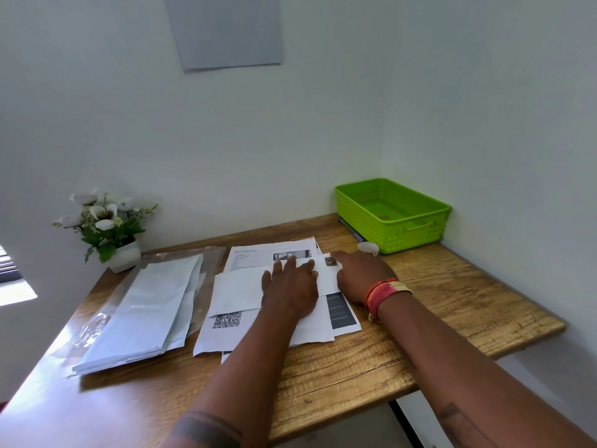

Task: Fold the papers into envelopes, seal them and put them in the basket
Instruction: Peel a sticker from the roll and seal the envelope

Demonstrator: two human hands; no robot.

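Your flat left hand (290,286) and right hand (361,276) press the white paper envelope (239,292); smooth firmly outward to seal it.

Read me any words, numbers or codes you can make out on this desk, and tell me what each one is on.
Nothing is legible as words.
Top printed sheet: a bold heading and list lines, too blurred to read.
Front sheet: a QR code, no readable text.
Dark panel on the right sheet: faint lines, too small.
Stamp on the envelope: design unreadable.
Basket, envelope stack: no text.
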